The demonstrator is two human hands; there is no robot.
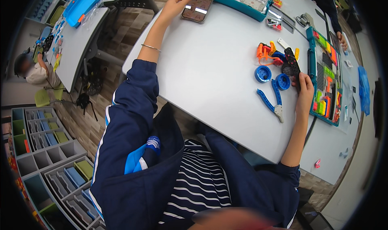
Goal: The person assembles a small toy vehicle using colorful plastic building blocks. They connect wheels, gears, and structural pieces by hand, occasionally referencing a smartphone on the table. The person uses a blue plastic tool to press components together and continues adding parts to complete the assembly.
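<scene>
My left hand [176, 7] grips the left edge of a smartphone [201, 3] at the far side of the white table [202, 76]. Its fingers are partly hidden. On the right, my right hand [305, 93] is closed around the lower end of a black toy building piece [292, 59] with holes. Close by lie an orange building-piece assembly [263, 51], two blue wheel hubs, one on the left [262, 74] and one nearer my hand [283, 81], and pliers with blue handles and a grey head [278, 109].
A teal case of colourful building pieces [323, 74] lies right of my hand; another teal case [242, 7] sits at the far edge. A co-worker's hand [342, 40] rests farther right. Another person [38, 70] is at the left table [85, 48]. Grey shelving [52, 149] stands left.
</scene>
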